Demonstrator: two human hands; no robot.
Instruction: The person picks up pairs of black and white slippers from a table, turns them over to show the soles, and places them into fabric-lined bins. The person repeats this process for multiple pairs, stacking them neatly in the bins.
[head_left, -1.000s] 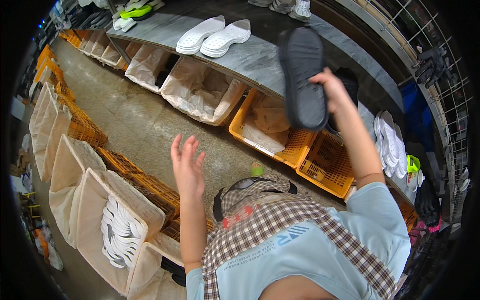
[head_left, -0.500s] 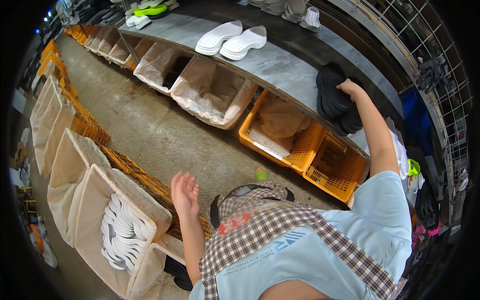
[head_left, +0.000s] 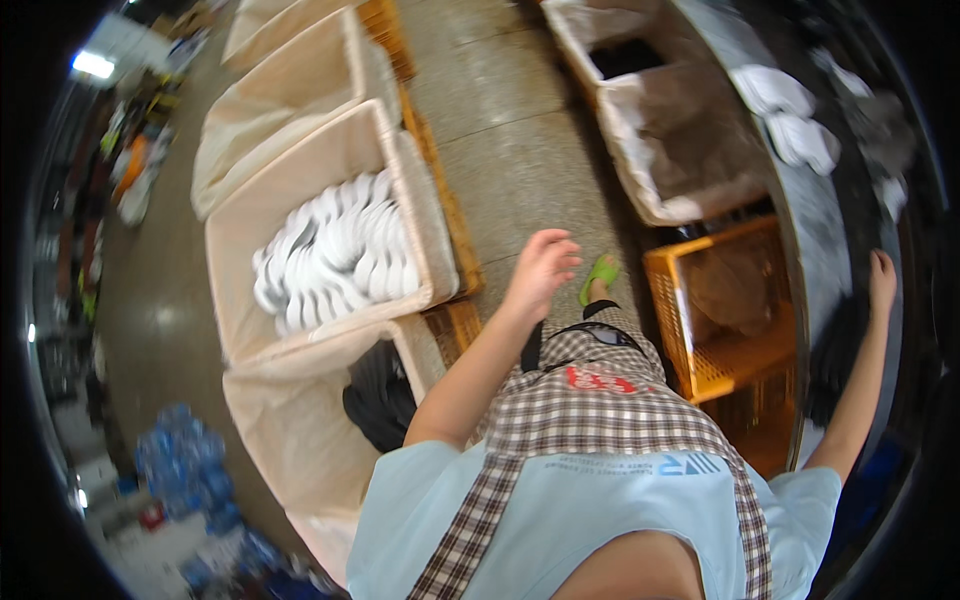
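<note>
My left hand point(head_left: 545, 268) hangs in the air over the aisle, fingers apart and loosely bent, holding nothing. To its left, a cloth-lined bin point(head_left: 285, 348) holds a heap of white shoe soles point(head_left: 345, 255). Black soles point(head_left: 380, 395) lie in the nearer bin beside it. At the far right, my right hand point(head_left: 881, 282) is stretched over the grey shelf point(head_left: 815, 215), just beyond a stack of black soles point(head_left: 838, 350). Blur hides how its fingers are set and whether they touch anything. A pair of white shoes point(head_left: 790, 115) sits farther along that shelf.
Under the shelf stand a lined bin point(head_left: 640, 165) and an orange crate point(head_left: 690, 320) with brown lining. The concrete aisle point(head_left: 500, 130) runs between the two rows. Blue plastic bags point(head_left: 185, 455) lie at the lower left. My green-shod foot point(head_left: 598, 278) is ahead.
My view has swung left, bringing the bin of white soles nearer the middle. My right hand, earlier on the stack of black soles, now shows beyond it. The left hand stays raised.
</note>
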